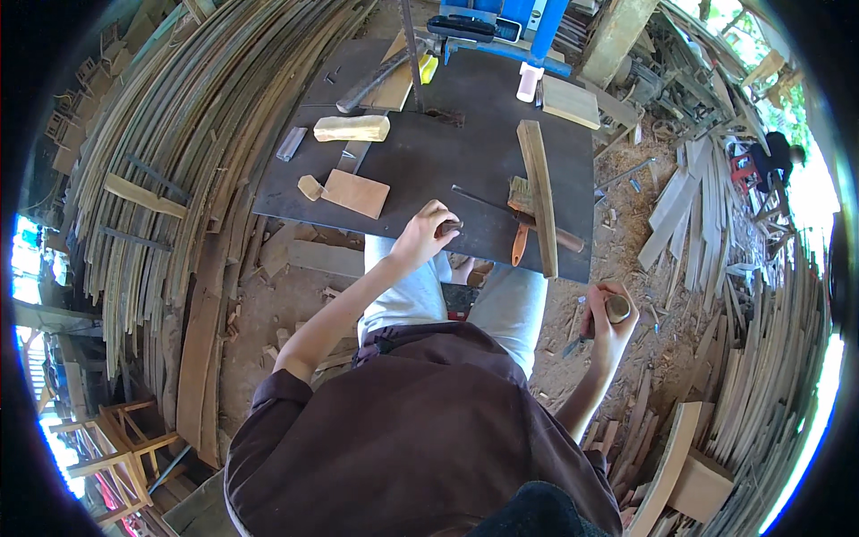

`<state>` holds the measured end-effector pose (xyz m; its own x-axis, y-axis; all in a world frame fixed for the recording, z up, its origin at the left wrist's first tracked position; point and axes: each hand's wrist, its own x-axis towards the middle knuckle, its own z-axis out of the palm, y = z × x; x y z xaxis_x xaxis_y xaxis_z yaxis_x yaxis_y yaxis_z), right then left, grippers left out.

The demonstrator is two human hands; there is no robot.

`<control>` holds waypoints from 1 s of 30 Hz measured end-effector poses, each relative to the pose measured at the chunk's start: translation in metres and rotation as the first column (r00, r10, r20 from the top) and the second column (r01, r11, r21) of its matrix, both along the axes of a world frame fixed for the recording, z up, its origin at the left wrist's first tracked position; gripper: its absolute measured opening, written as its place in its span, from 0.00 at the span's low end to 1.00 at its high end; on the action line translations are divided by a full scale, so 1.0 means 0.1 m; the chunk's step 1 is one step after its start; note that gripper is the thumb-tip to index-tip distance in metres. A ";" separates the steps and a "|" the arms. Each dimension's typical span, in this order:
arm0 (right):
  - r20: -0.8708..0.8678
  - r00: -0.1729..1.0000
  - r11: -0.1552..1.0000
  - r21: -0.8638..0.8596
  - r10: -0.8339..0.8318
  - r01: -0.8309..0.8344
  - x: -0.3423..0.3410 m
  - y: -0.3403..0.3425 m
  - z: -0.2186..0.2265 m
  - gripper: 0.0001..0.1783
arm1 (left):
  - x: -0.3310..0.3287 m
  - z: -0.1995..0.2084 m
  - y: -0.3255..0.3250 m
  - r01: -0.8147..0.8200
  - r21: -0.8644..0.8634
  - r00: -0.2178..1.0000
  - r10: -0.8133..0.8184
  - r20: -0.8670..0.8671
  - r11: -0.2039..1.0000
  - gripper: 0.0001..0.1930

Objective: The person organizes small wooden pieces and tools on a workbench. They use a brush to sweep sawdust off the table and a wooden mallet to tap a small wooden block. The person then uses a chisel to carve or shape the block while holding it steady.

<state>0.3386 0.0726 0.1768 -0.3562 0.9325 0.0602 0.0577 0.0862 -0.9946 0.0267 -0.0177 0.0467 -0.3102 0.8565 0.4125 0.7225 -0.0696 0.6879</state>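
At the table's near edge, my left hand (424,234) is closed around a small dark brown piece (449,228), mostly hidden by the fingers. Off the table's right front corner, my right hand (614,324) grips a chisel (617,309); its round wooden butt faces up and a thin grey blade points down to the left. Between the hands, a long wooden bar (537,197) lies near the right edge of the dark table (429,152). Beside it are an orange-handled brush (519,243) and a long metal tool with a brown wooden handle (567,238), partly under the bar.
Left on the table lie a pale wood block (352,128), a flat board (356,193), a small wood offcut (310,187) and a hammer (371,82). A blue machine frame (501,22) stands at the back. Stacked timber strips (206,152) line the left; scrap wood (684,201) lies right.
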 end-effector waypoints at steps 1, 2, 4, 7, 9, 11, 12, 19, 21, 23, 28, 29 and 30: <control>-0.007 1.000 1.000 0.001 0.006 -0.006 0.00 0.00 -0.01 0.04 | 0.03 -0.01 -0.01 -0.009 0.012 0.999 0.009 0.035 1.000 0.12; 0.005 1.000 1.000 0.021 0.011 -0.011 -0.02 -0.01 -0.01 0.04 | 0.06 -0.02 -0.03 -0.020 0.024 0.997 0.018 0.070 1.000 0.12; 0.030 0.999 0.998 0.060 0.013 -0.015 -0.07 -0.04 -0.02 0.05 | 0.09 0.00 -0.06 -0.011 0.037 0.994 0.007 0.113 0.999 0.13; 0.023 0.999 0.998 0.057 0.033 -0.035 -0.17 -0.08 0.01 0.05 | 0.07 0.02 -0.12 0.018 0.068 0.995 -0.024 0.095 0.998 0.14; 0.005 0.998 0.998 0.016 0.068 -0.068 -0.22 -0.12 0.05 0.04 | 0.07 0.08 -0.17 0.019 0.115 0.999 -0.022 0.026 0.993 0.14; -0.012 0.995 0.995 -0.007 0.097 -0.097 -0.25 -0.15 0.06 0.03 | 0.13 0.18 -0.19 -0.049 0.200 0.949 -0.017 0.316 0.978 0.14; 0.000 0.995 0.995 -0.018 0.098 -0.098 -0.26 -0.17 0.07 0.03 | 0.19 0.29 -0.20 -0.086 0.237 0.890 -0.032 0.454 0.968 0.14; 0.038 0.981 0.981 0.016 0.192 -0.193 -0.31 -0.23 0.05 0.03 | 0.21 1.04 -0.49 -0.114 0.285 0.088 -0.276 0.957 0.952 0.10; 0.059 0.969 0.971 0.001 0.239 -0.239 -0.32 -0.25 0.03 0.03 | 0.26 1.18 -0.54 -0.102 0.282 0.039 -0.280 0.959 0.954 0.11; 0.077 0.958 0.960 0.032 0.277 -0.280 -0.34 -0.27 -0.01 0.03 | 0.28 1.21 -0.57 -0.090 0.282 -0.008 -0.284 0.959 0.955 0.11; 0.090 0.948 0.950 0.036 0.305 -0.309 -0.38 -0.31 0.00 0.04 | 0.30 1.20 -0.63 -0.054 0.300 -0.035 -0.302 0.953 0.952 0.11; 0.091 0.949 0.951 0.044 0.302 -0.307 -0.38 -0.31 0.00 0.04 | 0.30 1.19 -0.64 -0.043 0.304 -0.013 -0.305 0.952 0.952 0.11; 0.092 0.950 0.951 0.055 0.298 -0.304 -0.38 -0.31 0.01 0.04 | 0.30 1.18 -0.64 -0.031 0.309 0.009 -0.309 0.951 0.950 0.11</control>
